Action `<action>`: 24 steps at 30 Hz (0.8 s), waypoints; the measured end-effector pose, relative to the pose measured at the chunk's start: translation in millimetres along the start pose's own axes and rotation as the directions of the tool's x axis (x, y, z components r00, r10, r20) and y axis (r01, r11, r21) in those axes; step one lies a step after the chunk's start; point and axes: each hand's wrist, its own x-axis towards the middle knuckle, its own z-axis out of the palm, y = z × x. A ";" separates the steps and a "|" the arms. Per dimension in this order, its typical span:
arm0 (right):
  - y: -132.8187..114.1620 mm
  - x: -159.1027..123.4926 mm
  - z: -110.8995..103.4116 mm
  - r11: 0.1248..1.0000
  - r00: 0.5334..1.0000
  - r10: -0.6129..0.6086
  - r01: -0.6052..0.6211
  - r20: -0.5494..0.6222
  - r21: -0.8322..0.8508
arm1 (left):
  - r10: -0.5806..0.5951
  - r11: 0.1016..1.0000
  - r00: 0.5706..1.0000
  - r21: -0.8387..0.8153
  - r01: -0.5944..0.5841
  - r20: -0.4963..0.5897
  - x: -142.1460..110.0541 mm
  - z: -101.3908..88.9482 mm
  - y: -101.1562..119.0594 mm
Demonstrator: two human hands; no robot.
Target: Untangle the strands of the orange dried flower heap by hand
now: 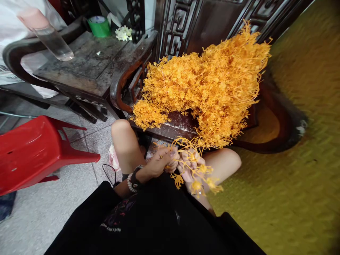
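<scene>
Above my lap, both hands are close together over a small bunch of orange-yellow plastic flower stems (197,170). My left hand (163,161) is closed, pinching thin stems between thumb and fingers. Curled around the same bunch, my right hand (190,163) has several flower heads dangling over it and its wrist. The exact grip of the fingertips is partly hidden by the stems. In front of my knees, a large heap of similar orange flower pieces (207,81) covers much of a dark wooden chair (183,124), with a smaller clump (148,115) at its left end.
To the left stands a red plastic stool (29,148) on the speckled tile floor. A dark side table (87,67) bears a clear bottle with a pink cap (51,37), green tape (99,26) and pale flowers (123,33). A yellow-green textured surface (297,177) lies at right.
</scene>
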 end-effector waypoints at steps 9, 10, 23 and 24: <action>-4.6 18.4 -4.4 0.773 0.968 -0.241 0.233 -0.067 0.590 | -0.056 0.992 0.998 -0.115 0.058 0.025 -6.6 -2.9 4.8; -7.4 20.2 -8.7 0.689 0.946 -0.311 0.287 -0.086 0.665 | -0.056 0.992 0.998 -0.114 0.057 0.007 -7.2 -3.4 5.2; -22.4 9.1 -10.4 0.943 0.947 -0.273 0.299 -0.170 0.146 | 0.150 0.983 0.957 0.145 -0.116 -0.247 -1.3 -14.4 8.1; -20.8 9.5 -10.9 0.943 0.936 -0.296 0.318 -0.193 0.095 | 0.156 0.980 0.950 0.161 -0.115 -0.271 -1.3 -15.7 8.7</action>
